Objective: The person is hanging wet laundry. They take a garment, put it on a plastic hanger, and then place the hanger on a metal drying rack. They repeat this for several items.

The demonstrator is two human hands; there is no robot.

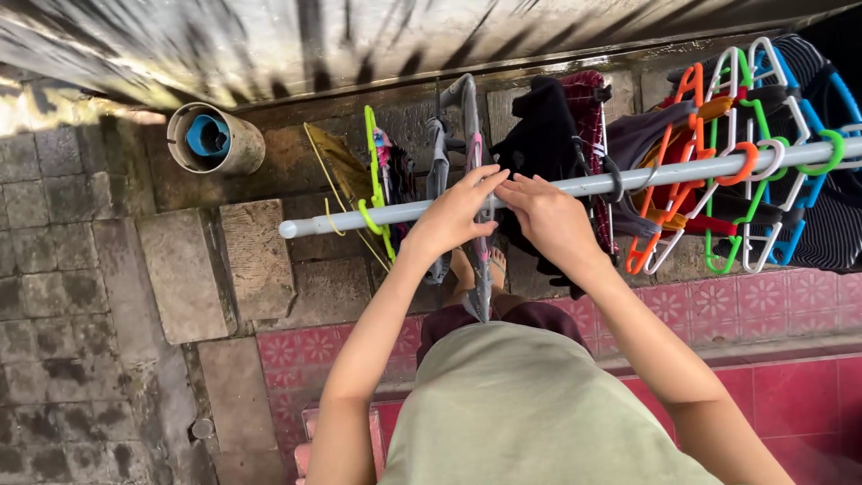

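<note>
Hands: left (456,208), right (544,214), fingers pinched on pink plastic hanger (479,235) hooked over smooth white pole (359,216).

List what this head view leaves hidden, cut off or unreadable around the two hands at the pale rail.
- Head view: what the left hand and right hand pinch on the pale metal rail; their fingers cover it.
- The striped dark garments: cut off by the right edge.
- The pink hanger: its lower part is hidden behind the person's green shirt.
</note>
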